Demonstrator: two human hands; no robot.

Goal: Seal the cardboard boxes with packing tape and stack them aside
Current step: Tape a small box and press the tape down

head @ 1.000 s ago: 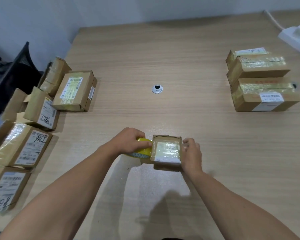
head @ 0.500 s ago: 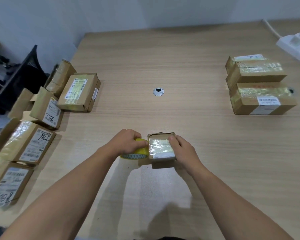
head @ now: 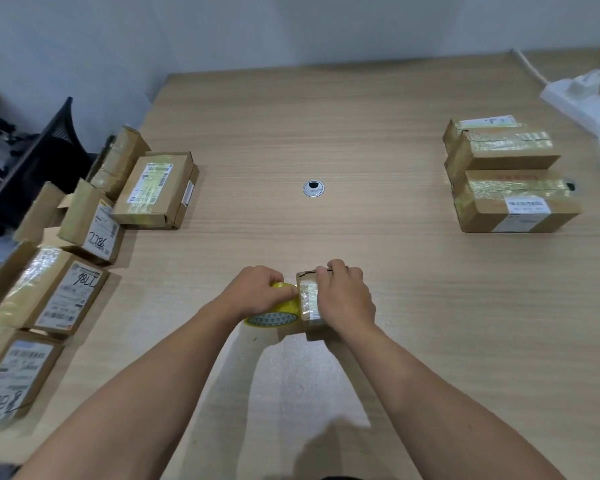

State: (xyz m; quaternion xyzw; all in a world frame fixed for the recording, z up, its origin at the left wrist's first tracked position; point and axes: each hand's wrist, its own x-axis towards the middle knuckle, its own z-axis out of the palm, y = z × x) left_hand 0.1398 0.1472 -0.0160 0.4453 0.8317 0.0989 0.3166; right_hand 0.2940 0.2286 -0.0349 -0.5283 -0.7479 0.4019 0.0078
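A: Where are we working the small box [head: 308,299]?
B: We are holding it on the table [head: 378,237], nearer us than the grommet [head: 313,188]. Our right hand [head: 345,299] is gripping it over the top, fingers [head: 336,266] curled past the far edge; our left hand [head: 257,292] is clasping the tape roll [head: 274,313], butted against the box.
A: What are we minding?
B: We are recommending firm downward pressure and taut, flat tape across the top. The sealed stack [head: 510,181] is sitting right of the grommet.
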